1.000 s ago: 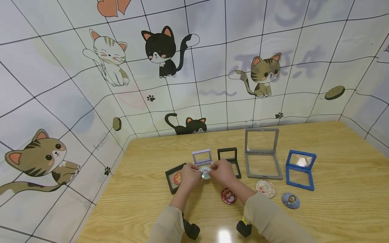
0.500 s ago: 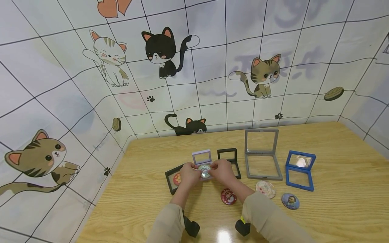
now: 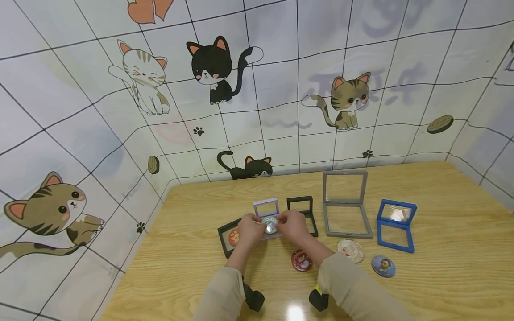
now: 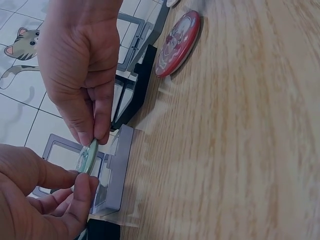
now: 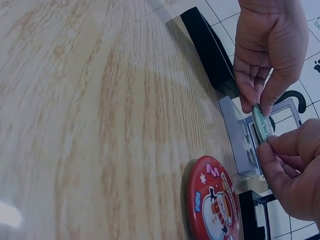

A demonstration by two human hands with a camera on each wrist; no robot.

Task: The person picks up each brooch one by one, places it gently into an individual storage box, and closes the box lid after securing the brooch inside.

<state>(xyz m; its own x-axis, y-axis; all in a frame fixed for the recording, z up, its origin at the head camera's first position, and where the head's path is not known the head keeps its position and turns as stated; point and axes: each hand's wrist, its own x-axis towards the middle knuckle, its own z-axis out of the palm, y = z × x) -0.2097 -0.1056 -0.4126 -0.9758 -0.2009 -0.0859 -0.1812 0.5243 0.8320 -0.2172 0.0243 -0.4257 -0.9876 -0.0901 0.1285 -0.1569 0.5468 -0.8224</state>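
Note:
A round pale-green button badge [image 3: 270, 225] is pinched at opposite edges by my left hand [image 3: 250, 231] and my right hand [image 3: 294, 226]. It hovers just over the lower half of an open lilac display frame [image 3: 267, 207]. In the left wrist view, the badge [image 4: 88, 157] appears nearly edge-on, apart from the lilac frame [image 4: 114, 175]. The right wrist view shows thumb and fingertips of both hands on the badge [image 5: 261, 122]. Left of the hands lies a dark frame [image 3: 225, 243] with a red badge [image 3: 234, 237] in it, partly covered by my left hand.
An open black frame [image 3: 300, 204], a larger grey frame [image 3: 348, 220] and a blue frame [image 3: 396, 225] stand to the right. In front lie a red badge [image 3: 301, 260], a cream badge [image 3: 351, 250] and a blue badge [image 3: 383, 266] on the wooden table [image 3: 449, 249].
Both hands have moved the pale-green badge slightly away from the person, over the lilac frame, and its face has tilted a little. The other frames and badges stay in place.

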